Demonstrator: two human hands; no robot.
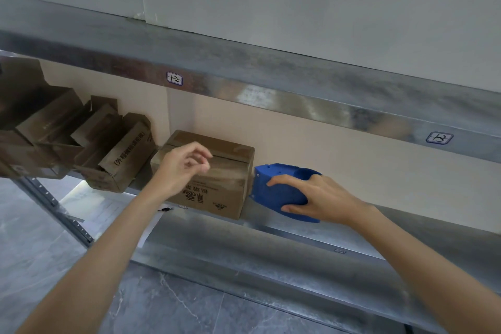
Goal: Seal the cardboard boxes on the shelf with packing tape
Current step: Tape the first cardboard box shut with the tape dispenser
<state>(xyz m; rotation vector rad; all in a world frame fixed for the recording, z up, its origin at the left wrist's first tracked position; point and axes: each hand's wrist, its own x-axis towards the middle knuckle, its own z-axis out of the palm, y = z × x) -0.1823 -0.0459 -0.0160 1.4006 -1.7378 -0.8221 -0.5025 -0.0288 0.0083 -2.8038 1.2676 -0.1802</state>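
Observation:
A closed brown cardboard box (225, 171) with printed characters stands on the metal shelf (271, 228), tape along its top seam. My left hand (181, 165) hovers over the box's near top edge, fingers loosely curled and holding nothing. Right beside the box sits a blue tape dispenser (273, 187). My right hand (320, 198) grips it, thumb under its near side and fingers over its top. To the left, several cardboard boxes (119, 154) lie with their flaps open.
An upper shelf beam (298, 89) with labels (174, 78) runs overhead. A slotted upright post (54, 203) stands at the lower left. Paper sheets (108, 211) and a small black item (165, 209) lie on the shelf's left part. Grey marble floor below.

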